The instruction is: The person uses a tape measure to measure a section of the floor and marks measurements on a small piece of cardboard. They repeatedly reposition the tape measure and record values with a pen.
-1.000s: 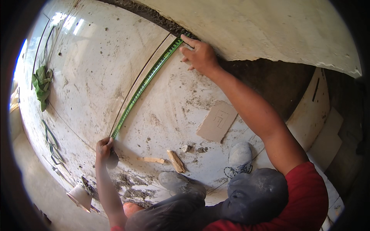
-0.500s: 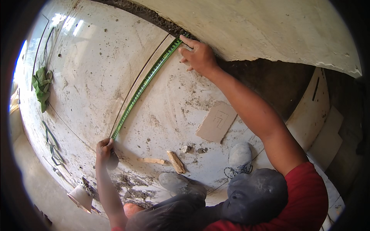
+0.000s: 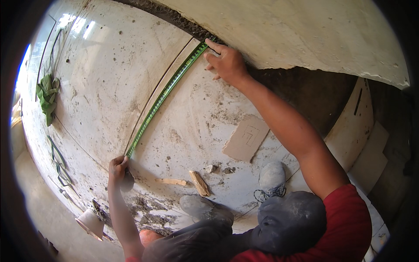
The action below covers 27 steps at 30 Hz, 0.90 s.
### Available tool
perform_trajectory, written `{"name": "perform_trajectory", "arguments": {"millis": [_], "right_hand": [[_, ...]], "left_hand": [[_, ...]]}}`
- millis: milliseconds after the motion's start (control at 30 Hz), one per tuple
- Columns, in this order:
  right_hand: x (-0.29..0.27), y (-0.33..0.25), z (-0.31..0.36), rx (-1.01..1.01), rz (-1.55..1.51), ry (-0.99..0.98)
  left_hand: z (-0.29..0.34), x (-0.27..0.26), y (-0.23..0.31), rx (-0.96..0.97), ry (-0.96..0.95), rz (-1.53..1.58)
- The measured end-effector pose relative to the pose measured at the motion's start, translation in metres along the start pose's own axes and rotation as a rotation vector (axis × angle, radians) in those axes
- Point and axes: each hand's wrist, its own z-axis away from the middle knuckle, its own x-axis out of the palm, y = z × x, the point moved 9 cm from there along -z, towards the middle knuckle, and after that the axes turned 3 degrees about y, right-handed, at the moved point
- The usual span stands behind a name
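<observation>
A green tape measure blade [image 3: 162,96] lies stretched across the dirty white tiled floor, beside a dark seam between tiles. My left hand [image 3: 117,170] is closed at its near end, around a dark case that shows partly below the fingers. At the far end, by the foot of the wall, my right hand [image 3: 228,63] rests its outstretched index finger on the blade's tip. The other fingers of that hand are spread apart, over the floor. A torn piece of cardboard [image 3: 246,139] with drawn lines lies right of the blade, below my right forearm.
A pale wall [image 3: 305,35] rises along the far right, with a dirt-filled gap at its foot. Wood pieces [image 3: 200,183] lie near my shoes [image 3: 271,175]. At left are a green cloth [image 3: 47,99], a dark strap [image 3: 59,161] and a white cup-shaped container [image 3: 91,222].
</observation>
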Motion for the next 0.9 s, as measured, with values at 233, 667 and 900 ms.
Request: {"name": "perform_trajectory", "arguments": {"millis": [233,667,900], "right_hand": [[-0.0003,0.0003,0.0003,0.005,0.013,-0.002],[0.0005,0.0009,0.0001,0.019,0.016,-0.010],[-0.0002,-0.0012,0.0006,0.011,0.011,-0.006]], "left_hand": [[-0.0003,-0.0008,-0.0030,-0.008,0.000,-0.007],[-0.0002,0.0001,-0.0028,-0.024,-0.004,0.025],[-0.0002,0.0001,-0.0024,-0.030,0.002,0.017]]}}
